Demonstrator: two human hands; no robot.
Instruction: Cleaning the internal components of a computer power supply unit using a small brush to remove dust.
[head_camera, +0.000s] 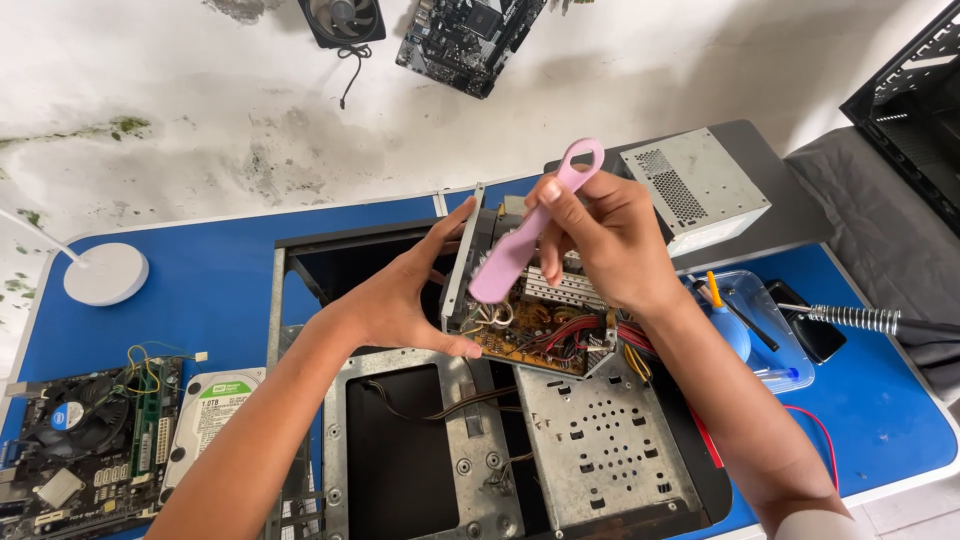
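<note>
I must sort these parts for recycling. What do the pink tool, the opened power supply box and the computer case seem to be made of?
Pink tool in the right hand: probably plastic, matte and evenly coloured.
Opened power supply box, held by the left hand: thin sheet metal, dull grey, with bent edges.
Computer case: likely steel sheet, bare grey, with punched holes.

PC repair bench: open case (560, 440), motherboard (85, 445), hard drive (215, 405).

Blue table (210, 265) under computer case (400, 460), motherboard (85, 440)
</note>
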